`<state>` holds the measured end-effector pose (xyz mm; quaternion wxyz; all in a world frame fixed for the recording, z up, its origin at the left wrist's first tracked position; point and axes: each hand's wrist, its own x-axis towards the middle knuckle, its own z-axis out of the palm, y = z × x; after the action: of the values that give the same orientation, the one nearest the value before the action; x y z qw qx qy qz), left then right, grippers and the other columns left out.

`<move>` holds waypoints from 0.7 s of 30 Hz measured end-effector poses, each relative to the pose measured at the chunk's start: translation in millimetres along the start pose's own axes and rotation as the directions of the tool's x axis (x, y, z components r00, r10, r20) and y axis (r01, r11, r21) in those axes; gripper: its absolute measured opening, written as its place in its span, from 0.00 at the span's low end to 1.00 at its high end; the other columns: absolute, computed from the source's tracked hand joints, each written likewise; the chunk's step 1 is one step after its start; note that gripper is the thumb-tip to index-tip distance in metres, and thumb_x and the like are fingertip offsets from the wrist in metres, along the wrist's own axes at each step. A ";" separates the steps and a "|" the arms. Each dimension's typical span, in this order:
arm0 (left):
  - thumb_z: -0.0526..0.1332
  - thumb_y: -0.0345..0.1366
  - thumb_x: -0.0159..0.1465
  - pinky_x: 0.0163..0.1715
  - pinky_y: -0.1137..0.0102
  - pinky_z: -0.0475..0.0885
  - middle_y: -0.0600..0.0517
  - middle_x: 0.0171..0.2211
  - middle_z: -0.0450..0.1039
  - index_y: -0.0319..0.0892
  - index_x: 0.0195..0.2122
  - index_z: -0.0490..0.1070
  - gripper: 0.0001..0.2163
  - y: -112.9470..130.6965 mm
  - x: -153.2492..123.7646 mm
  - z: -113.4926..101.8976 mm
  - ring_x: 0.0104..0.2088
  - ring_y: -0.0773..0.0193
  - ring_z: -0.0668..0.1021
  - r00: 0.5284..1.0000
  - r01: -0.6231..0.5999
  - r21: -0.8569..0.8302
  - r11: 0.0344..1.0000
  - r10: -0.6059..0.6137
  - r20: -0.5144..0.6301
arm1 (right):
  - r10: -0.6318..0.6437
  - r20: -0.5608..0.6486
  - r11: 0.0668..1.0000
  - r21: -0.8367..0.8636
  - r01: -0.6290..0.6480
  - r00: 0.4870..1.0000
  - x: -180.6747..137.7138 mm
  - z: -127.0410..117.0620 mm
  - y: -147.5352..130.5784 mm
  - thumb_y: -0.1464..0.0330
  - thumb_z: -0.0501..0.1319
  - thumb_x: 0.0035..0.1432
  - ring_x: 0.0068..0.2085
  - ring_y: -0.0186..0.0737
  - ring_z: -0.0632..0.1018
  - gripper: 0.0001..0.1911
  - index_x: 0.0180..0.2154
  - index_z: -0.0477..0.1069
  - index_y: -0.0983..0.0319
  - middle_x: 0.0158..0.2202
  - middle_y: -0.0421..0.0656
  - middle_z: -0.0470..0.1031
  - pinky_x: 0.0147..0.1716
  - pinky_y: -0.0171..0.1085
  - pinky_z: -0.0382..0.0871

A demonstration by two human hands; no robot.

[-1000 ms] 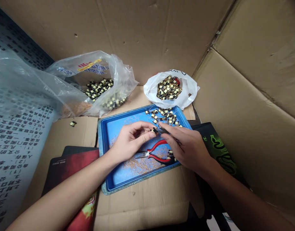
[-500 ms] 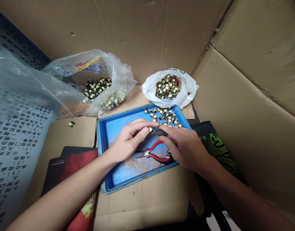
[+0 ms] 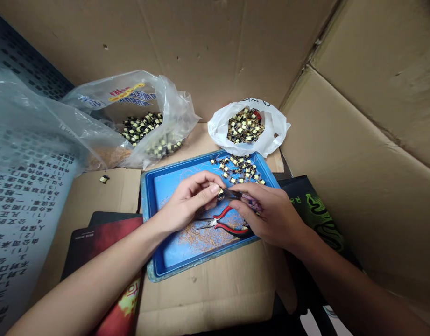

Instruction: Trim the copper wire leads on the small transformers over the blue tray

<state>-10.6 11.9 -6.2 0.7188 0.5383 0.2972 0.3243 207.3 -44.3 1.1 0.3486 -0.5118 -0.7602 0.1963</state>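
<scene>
Between the thumb and fingers of my left hand (image 3: 197,196) is a small transformer (image 3: 221,192), yellow and black with metal pins. My right hand (image 3: 269,210) is closed around cutting pliers with pinkish handles (image 3: 251,201); their dark jaws (image 3: 230,194) reach to the transformer's pin side. Whether the jaws touch a pin or wire is too small to tell. Below both hands, red-handled long-nose pliers (image 3: 215,223) lie in the blue tray (image 3: 172,262) among copper wire clippings (image 3: 204,239). More transformers with wires (image 3: 241,169) are heaped at the tray's far right.
A clear plastic bag (image 3: 179,109) with many similar transformers stands at the back left. Behind the tray is a white bag (image 3: 218,126) with wired ones. One loose transformer (image 3: 104,179) lies on the cardboard at left. Cardboard walls (image 3: 200,42) rise behind and at right.
My left index finger has curled back from its stretched position over the transformer. My right hand has shifted slightly and turned, so the pinkish plier handles now show. The red-handled pliers stay put.
</scene>
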 end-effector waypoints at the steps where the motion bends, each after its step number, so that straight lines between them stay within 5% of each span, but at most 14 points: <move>1: 0.64 0.42 0.70 0.27 0.75 0.60 0.54 0.29 0.66 0.41 0.45 0.75 0.10 -0.3 -0.2 -0.1 0.27 0.73 0.68 1.000 -0.001 0.004 1.000 0.001 -0.001 | 0.001 -0.001 1.000 -0.002 -0.001 1.000 -0.2 0.0 0.1 0.63 0.63 0.68 0.37 0.41 0.84 0.11 0.48 0.77 0.60 0.42 0.45 0.85 0.36 0.38 0.73; 15: 0.70 0.44 0.64 0.24 0.78 0.63 0.51 0.30 0.77 0.38 0.38 0.76 0.13 3.4 -0.6 2.4 0.24 0.74 0.71 0.992 0.092 0.022 0.995 -0.090 -0.091 | -0.065 -0.021 0.992 -0.114 0.062 0.998 -2.6 4.1 0.9 0.61 0.63 0.69 0.34 0.42 0.83 0.12 0.47 0.77 0.62 0.37 0.45 0.85 0.35 0.39 0.72; 21: 0.72 0.43 0.61 0.27 0.80 0.69 0.50 0.35 0.80 0.37 0.34 0.76 0.14 8.1 0.9 2.9 0.28 0.74 0.75 0.981 0.120 -0.051 0.991 -0.126 -0.145 | 0.051 -0.172 0.995 -0.071 -0.064 0.984 0.3 -0.4 3.2 0.63 0.63 0.67 0.34 0.41 0.83 0.11 0.46 0.77 0.62 0.36 0.45 0.84 0.34 0.38 0.74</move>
<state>-9.0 12.6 2.3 0.7245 0.4781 0.3757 0.3245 209.5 -42.7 -0.7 0.3866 -0.5612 -0.7197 0.1331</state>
